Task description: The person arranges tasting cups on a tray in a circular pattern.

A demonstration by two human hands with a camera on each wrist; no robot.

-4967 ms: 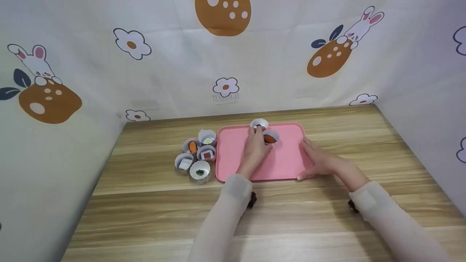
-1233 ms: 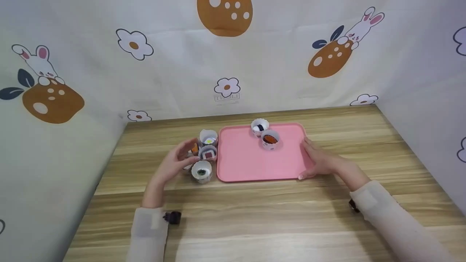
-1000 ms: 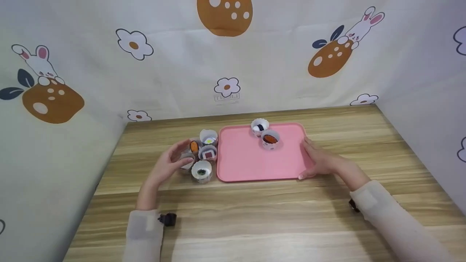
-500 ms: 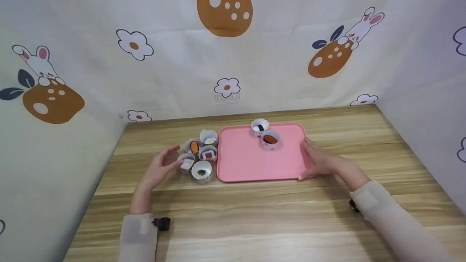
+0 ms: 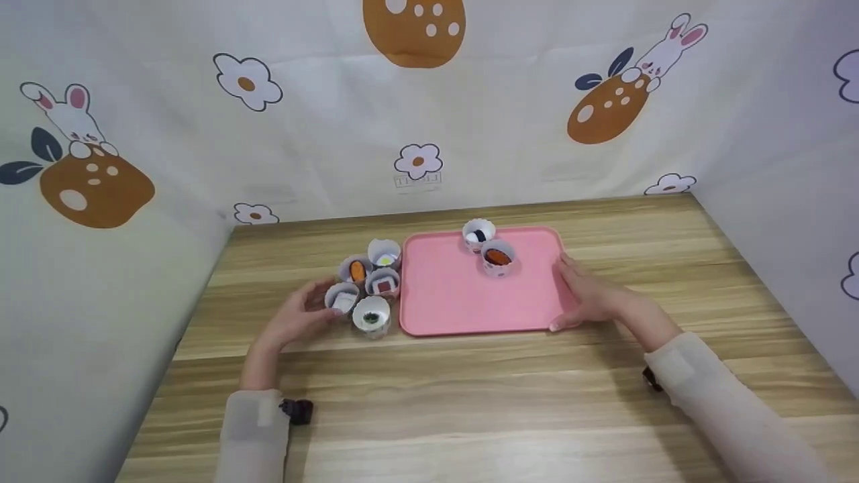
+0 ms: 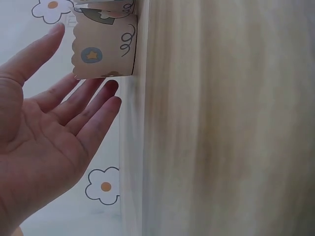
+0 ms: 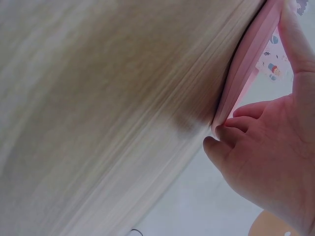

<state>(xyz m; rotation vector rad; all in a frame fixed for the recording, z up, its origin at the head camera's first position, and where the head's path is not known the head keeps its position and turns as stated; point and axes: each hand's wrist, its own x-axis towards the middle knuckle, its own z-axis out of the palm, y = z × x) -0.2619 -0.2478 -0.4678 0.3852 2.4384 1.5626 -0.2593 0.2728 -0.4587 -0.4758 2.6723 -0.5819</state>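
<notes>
My left hand (image 5: 294, 320), fingers parted, is at the leftmost paper cup (image 5: 342, 299), which has a white piece inside. In the left wrist view the fingertips (image 6: 112, 88) are right at the side of a patterned paper cup (image 6: 106, 46), the thumb apart from it. My right hand (image 5: 590, 296) rests spread against the right edge and near corner of a pink tray (image 5: 449, 295); the right wrist view shows its fingertips at the tray's rim (image 7: 236, 78). On the tray stands a cup with an orange-red toy sushi piece (image 5: 498, 257).
Beside the tray's left edge cluster other cups, holding an orange piece (image 5: 357, 271), a yellow-and-white piece (image 5: 386, 259), a white piece with a red centre (image 5: 384, 286) and a green one (image 5: 370, 318). A black-and-white piece (image 5: 477, 236) sits in a cup at the tray's back edge.
My left hand has left the orange-red piece's cup on the tray, passed over the cluster and drawn left, then lowered beside the leftmost cup. My right hand has stayed at the tray.
</notes>
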